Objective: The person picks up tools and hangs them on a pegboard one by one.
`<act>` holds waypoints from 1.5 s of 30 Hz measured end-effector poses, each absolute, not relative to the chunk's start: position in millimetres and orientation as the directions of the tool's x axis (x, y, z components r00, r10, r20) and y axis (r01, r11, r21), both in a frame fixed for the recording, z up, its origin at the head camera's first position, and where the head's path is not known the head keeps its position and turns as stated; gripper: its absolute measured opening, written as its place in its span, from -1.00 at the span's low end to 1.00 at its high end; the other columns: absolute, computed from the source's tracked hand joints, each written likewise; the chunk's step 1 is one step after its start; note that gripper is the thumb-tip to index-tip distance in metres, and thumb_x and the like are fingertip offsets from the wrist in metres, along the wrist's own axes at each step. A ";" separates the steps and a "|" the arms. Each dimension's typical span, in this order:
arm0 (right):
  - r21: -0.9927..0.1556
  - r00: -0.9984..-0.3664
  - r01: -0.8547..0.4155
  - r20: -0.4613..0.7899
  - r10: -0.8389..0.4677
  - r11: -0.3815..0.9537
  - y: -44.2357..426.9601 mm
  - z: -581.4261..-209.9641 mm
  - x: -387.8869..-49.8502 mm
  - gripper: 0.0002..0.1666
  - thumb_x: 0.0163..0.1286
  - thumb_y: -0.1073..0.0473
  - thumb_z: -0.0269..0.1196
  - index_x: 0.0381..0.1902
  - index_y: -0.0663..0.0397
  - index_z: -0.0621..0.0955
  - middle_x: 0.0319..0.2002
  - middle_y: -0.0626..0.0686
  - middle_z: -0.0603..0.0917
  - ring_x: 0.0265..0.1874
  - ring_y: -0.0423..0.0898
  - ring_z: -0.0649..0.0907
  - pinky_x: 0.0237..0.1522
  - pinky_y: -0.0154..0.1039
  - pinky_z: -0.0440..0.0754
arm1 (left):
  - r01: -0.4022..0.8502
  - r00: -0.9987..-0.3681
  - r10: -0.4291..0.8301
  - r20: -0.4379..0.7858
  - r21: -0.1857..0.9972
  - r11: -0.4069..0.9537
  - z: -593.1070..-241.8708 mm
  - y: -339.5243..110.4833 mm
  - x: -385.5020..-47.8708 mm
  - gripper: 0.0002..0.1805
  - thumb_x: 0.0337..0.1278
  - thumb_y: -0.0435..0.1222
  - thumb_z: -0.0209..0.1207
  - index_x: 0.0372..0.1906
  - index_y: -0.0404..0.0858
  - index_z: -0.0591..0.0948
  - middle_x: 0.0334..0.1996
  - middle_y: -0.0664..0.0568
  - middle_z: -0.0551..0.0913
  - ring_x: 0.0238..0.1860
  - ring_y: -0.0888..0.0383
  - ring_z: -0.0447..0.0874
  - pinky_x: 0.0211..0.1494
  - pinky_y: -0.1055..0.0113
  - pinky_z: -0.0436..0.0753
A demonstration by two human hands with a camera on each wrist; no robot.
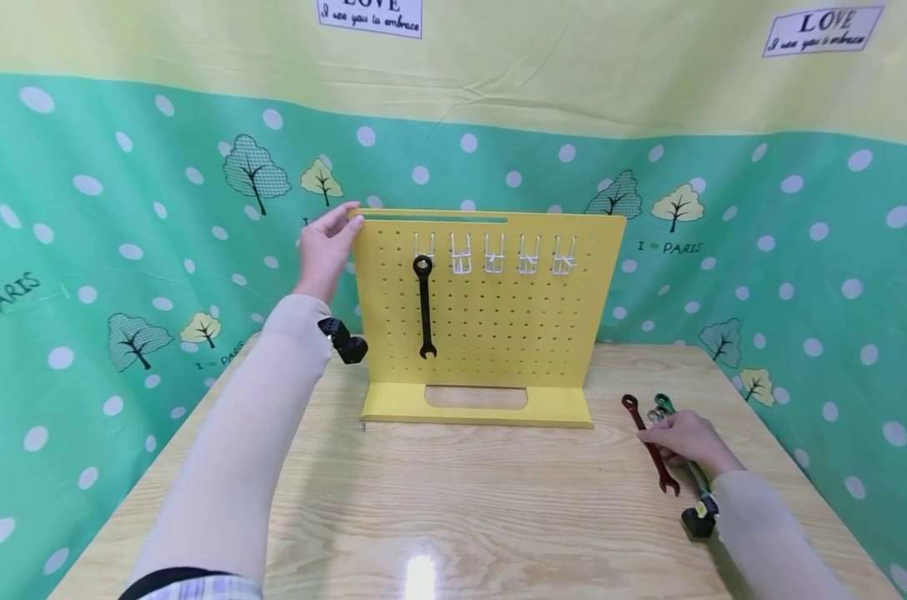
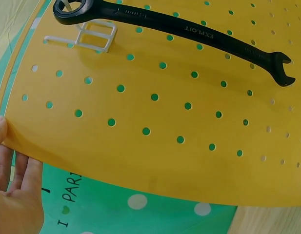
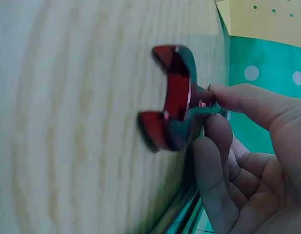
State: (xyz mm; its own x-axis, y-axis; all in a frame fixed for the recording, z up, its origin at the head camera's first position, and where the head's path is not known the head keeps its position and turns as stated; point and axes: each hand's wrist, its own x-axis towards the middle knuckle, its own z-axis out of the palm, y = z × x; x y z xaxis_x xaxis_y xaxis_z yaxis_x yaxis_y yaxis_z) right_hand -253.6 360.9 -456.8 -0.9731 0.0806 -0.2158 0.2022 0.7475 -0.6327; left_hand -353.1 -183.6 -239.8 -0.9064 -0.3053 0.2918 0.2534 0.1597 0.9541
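Observation:
A yellow pegboard (image 1: 498, 333) stands upright on the table, and my left hand (image 1: 326, 250) grips its upper left corner. In the left wrist view the thumb lies on the board's front face, with other fingers behind the edge. A black combination wrench (image 1: 425, 308) hangs by its ring end from the leftmost white hook. At the right, my right hand (image 1: 689, 442) pinches a red combination wrench (image 1: 654, 454) by its shaft; its open end (image 3: 177, 97) points toward the right wrist camera. Beside it lie a green wrench (image 1: 663, 402) and a silver one (image 1: 655, 415), partly hidden by the hand.
Several white wire hooks (image 1: 528, 257) line the board's upper part, those right of the black wrench holding nothing. The board's base (image 1: 401, 407) rests on the wooden table (image 1: 453, 492). A green and yellow patterned cloth (image 1: 63, 217) hangs behind and at both sides.

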 end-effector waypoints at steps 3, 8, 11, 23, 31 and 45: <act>-0.627 -0.971 0.214 -0.220 0.094 0.749 360.1 -458.1 -254.4 -0.54 0.28 -0.03 0.39 -0.63 0.06 0.46 -0.59 0.02 0.53 -0.56 -0.08 0.60 -0.47 -0.22 0.68 | 0.246 -0.909 -0.304 0.285 0.956 0.162 -239.4 -183.8 -352.8 -0.60 0.37 -0.09 0.21 0.26 0.03 0.63 0.19 0.03 0.61 0.16 0.15 0.56 0.34 0.29 0.46; -0.630 -0.970 0.221 -0.218 0.103 0.745 357.7 -457.1 -254.0 -0.54 0.28 -0.03 0.39 -0.62 0.09 0.47 -0.61 0.01 0.51 -0.57 -0.08 0.57 -0.48 -0.23 0.66 | 0.241 -0.908 -0.308 0.283 0.956 0.166 -238.8 -184.0 -352.7 -0.61 0.37 -0.09 0.22 0.25 0.05 0.63 0.20 0.04 0.61 0.17 0.15 0.56 0.33 0.30 0.47; -0.633 -0.968 0.230 -0.227 0.106 0.739 355.7 -455.5 -253.5 -0.55 0.28 -0.03 0.38 -0.64 0.08 0.49 -0.62 0.00 0.52 -0.57 -0.08 0.57 -0.49 -0.24 0.65 | 0.238 -0.907 -0.311 0.282 0.956 0.172 -239.0 -184.5 -352.7 -0.62 0.37 -0.08 0.21 0.24 0.08 0.64 0.20 0.05 0.61 0.17 0.15 0.56 0.33 0.30 0.46; -0.658 -0.979 0.171 -0.199 0.050 0.734 352.3 -455.6 -253.6 -0.51 0.33 0.05 0.38 -0.08 0.46 0.67 -0.38 0.10 0.67 -0.48 -0.09 0.66 -0.43 -0.22 0.69 | 0.240 -0.905 -0.314 0.288 0.954 0.182 -241.3 -185.2 -355.2 -0.62 0.37 -0.07 0.22 0.23 0.09 0.64 0.17 0.05 0.62 0.16 0.17 0.55 0.34 0.29 0.45; -0.653 -0.983 0.145 -0.184 0.030 0.743 349.1 -456.3 -254.9 -0.53 0.34 0.00 0.38 -0.10 0.37 0.68 -0.32 0.07 0.66 -0.44 -0.10 0.65 -0.41 -0.20 0.69 | 0.269 -0.898 -0.316 0.308 0.950 0.160 -242.8 -185.5 -360.0 -0.61 0.35 -0.11 0.25 0.23 0.00 0.65 0.16 0.03 0.65 0.12 0.16 0.59 0.28 0.30 0.50; -0.608 -0.997 0.047 -0.081 -0.002 0.793 337.0 -439.5 -252.6 -0.51 0.47 -0.04 0.26 -0.02 0.35 0.60 -0.35 0.07 0.57 -0.35 0.00 0.49 -0.40 -0.20 0.45 | 0.262 -0.906 -0.300 0.297 0.953 0.150 -241.0 -185.1 -356.4 -0.59 0.36 -0.11 0.23 0.26 -0.02 0.63 0.18 0.04 0.63 0.14 0.17 0.57 0.25 0.30 0.53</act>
State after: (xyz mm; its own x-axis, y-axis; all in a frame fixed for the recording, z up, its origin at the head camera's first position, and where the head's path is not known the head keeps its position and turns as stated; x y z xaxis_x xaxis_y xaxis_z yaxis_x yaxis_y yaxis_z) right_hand -252.6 337.0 -439.5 -0.9967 -0.0024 -0.0809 0.0474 0.7926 -0.6080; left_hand -356.4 -185.1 -241.0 -0.9065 -0.3004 0.2968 0.2623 0.1502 0.9532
